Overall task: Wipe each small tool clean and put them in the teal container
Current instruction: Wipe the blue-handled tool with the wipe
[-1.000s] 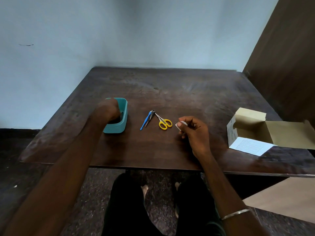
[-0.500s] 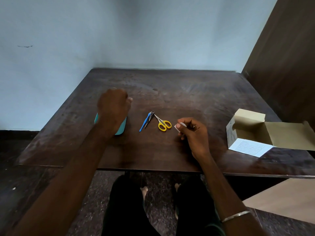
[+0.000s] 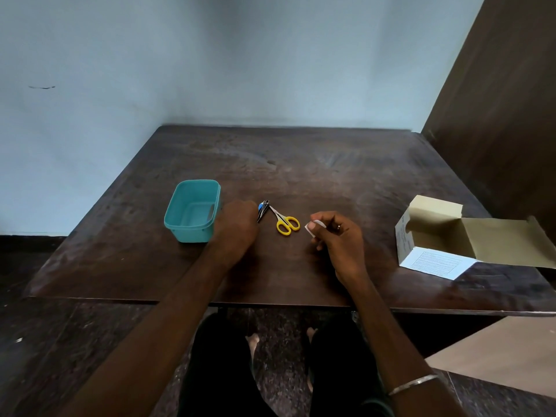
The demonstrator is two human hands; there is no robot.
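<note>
Left hand (image 3: 237,225) sits curled over the near end of the blue tool (image 3: 260,207) and the dark one beside it; can't tell if it grips either. Right hand (image 3: 338,236) pinches a white wipe (image 3: 313,227). Scissors (image 3: 284,221) lie just right of them, tub (image 3: 192,210) just left, one tool visible inside. Risk: the tools touch, so lifting one may drag the other or knock the scissors.

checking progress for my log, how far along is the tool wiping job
Early. The teal container seems to hold one grey item. The left hand reaches the blue tool and black tool; the right hand pinches a white wipe. The yellow scissors lie unwiped.
</note>
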